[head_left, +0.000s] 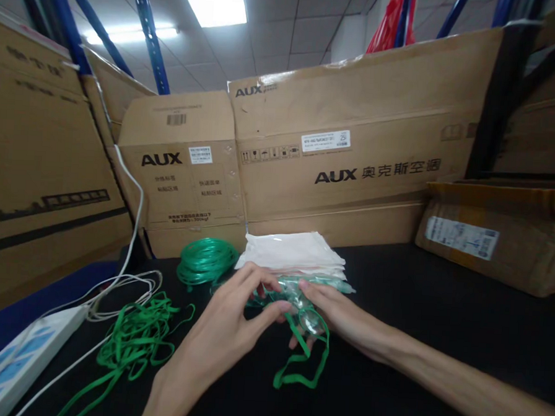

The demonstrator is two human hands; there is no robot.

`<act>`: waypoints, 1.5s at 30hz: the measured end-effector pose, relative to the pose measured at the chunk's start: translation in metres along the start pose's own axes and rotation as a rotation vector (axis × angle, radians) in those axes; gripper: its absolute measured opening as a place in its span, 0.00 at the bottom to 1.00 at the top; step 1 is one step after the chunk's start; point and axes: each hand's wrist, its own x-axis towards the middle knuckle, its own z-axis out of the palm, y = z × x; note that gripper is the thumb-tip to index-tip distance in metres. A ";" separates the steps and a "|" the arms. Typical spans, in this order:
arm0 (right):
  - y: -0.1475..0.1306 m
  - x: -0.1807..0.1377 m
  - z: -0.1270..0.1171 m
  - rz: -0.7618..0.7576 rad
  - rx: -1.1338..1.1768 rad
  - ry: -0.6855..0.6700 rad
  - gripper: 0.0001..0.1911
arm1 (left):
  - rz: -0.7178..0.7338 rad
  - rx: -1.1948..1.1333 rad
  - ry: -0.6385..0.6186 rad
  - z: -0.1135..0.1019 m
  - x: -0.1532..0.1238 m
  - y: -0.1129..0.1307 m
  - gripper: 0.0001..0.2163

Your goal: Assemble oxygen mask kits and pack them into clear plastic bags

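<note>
Both my hands meet over a black tabletop (439, 316). My left hand (227, 320) and my right hand (337, 316) pinch a clear plastic piece with a green tint (301, 293), fingers closed on it from either side. A green elastic strap (304, 361) hangs from the piece and loops onto the table below my hands. Just behind them lies a stack of white plastic bags (294, 252).
A coil of green tubing (207, 260) sits left of the bags. A heap of green straps (133, 340), white cables (124, 284) and a power strip (23, 356) lie at the left. Cardboard boxes (354, 156) wall the back and a brown parcel (494, 238) sits right.
</note>
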 end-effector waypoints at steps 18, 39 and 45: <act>0.002 -0.003 0.001 -0.066 -0.027 0.039 0.23 | 0.017 -0.012 -0.228 0.013 0.000 0.004 0.07; -0.005 -0.005 -0.013 -0.106 -0.258 -0.003 0.07 | -0.124 0.107 -0.345 -0.016 -0.005 -0.004 0.07; -0.005 -0.004 -0.018 -0.079 -0.259 0.026 0.09 | -0.214 0.161 -0.306 -0.046 -0.014 -0.017 0.08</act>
